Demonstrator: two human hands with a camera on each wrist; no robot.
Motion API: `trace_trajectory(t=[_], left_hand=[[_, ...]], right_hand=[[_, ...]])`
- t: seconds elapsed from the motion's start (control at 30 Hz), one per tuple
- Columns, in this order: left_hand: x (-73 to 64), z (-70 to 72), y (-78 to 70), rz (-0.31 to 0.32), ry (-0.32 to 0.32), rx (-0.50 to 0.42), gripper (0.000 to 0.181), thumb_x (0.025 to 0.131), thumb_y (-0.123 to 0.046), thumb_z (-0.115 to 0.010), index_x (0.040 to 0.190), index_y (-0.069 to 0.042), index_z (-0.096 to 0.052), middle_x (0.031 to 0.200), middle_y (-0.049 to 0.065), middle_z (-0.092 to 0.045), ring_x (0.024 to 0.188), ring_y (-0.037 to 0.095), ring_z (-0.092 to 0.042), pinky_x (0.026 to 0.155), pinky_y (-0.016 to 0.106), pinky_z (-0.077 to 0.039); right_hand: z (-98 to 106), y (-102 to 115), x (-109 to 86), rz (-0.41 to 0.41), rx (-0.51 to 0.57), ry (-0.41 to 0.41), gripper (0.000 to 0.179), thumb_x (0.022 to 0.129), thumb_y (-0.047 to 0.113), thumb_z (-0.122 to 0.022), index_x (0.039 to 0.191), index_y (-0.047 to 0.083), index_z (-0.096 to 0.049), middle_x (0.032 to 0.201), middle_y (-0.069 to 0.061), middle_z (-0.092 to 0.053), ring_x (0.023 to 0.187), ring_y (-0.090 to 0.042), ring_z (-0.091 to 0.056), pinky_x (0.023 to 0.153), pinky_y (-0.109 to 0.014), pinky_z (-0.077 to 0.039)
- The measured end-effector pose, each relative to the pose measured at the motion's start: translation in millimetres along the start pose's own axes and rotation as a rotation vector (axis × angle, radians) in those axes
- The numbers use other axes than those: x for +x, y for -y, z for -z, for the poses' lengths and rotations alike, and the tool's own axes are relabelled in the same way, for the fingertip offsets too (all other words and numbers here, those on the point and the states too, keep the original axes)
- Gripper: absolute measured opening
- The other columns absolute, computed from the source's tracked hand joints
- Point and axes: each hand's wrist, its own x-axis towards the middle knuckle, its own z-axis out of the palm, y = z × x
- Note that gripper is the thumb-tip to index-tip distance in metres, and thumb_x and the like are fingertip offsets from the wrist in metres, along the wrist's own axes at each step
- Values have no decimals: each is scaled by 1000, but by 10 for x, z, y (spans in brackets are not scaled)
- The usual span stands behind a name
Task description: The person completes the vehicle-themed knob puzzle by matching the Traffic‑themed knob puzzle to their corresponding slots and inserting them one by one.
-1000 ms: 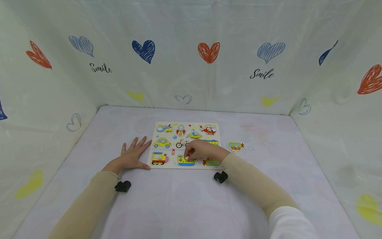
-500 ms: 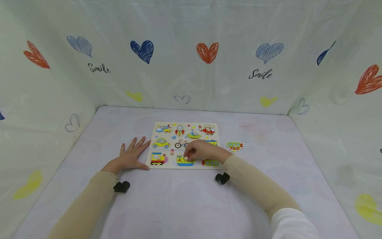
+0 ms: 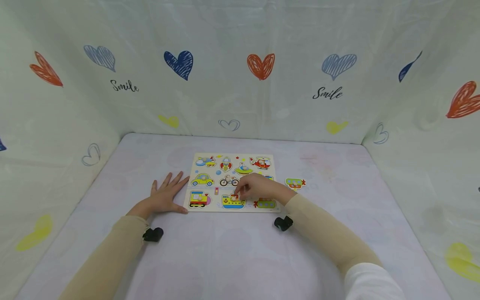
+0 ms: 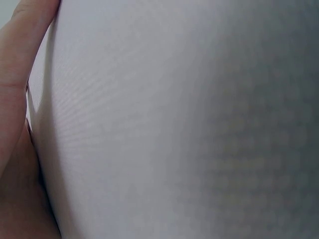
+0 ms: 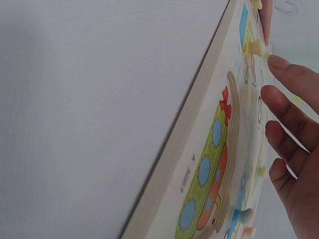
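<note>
A wooden peg puzzle board (image 3: 216,205) lies on the table, with knobbed vehicle pieces set in it. My left hand (image 3: 163,199) rests flat with fingers spread at the board's left edge; its wrist view catches part of the hand (image 4: 15,69) at the side. Just right of the ship piece's (image 3: 229,203) knob hovers my right hand (image 3: 256,186), its loosely bent fingers (image 5: 284,102) apart from the knob. The submarine piece (image 3: 293,182) sits off the board on the right. A printed submarine (image 5: 204,172) shows in its recess at the board's near right corner.
The pale table (image 3: 225,254) extends around the board, bounded by a curtain (image 3: 225,100) printed with hearts at the back and sides. Black wrist cameras (image 3: 153,234) are strapped under both sleeves. My right forearm (image 3: 326,229) crosses the table's right side.
The right hand pinched the ship piece's knob earlier; now it has let go and drawn slightly right and up, baring more of the ship. My left hand stays in place.
</note>
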Motion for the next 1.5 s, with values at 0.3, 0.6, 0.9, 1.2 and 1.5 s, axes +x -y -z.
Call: trace_trajectory(t=[0.3,0.6,0.9,1.2,1.5], left_hand=[[37,-41,45,2,-6,15,121,65,-64,-79,156,-13,-19,162,17,-2,144,46,11,102,73,15],[29,-31,18,3,-3,12,121,65,-64,-79,156,-12,-19,162,17,-1,144,47,11,102,72,15],[17,-18,2,0,-2,21,119,66,-63,-79,155,-12,-19,162,18,-2,143,47,9,102,73,14],[18,-22,1,-4,-5,23,120,66,-63,-79,155,-12,-19,162,18,-2,143,47,9,102,73,14],[9,-24,3,-3,-1,19,119,67,-63,-79,155,-12,-18,162,19,-1,143,47,10,102,73,14]], right_hand=[[125,-123,-184,-16,-20,-50,11,87,19,-75,97,23,-74,88,11,-63,81,-12,-54,75,-29,-46],[285,-253,-383,-87,-43,-85,15,86,21,-77,101,19,-76,92,11,-64,83,-13,-55,77,-29,-47],[446,-422,-585,-128,-11,-122,16,85,16,-77,101,14,-76,90,5,-64,83,-18,-54,72,-31,-47],[560,-657,-806,-185,7,-168,14,85,12,-75,100,12,-75,88,2,-63,81,-19,-53,67,-30,-48],[680,-818,-953,-260,15,-191,15,86,15,-75,100,12,-74,88,0,-63,83,-21,-54,67,-32,-49]])
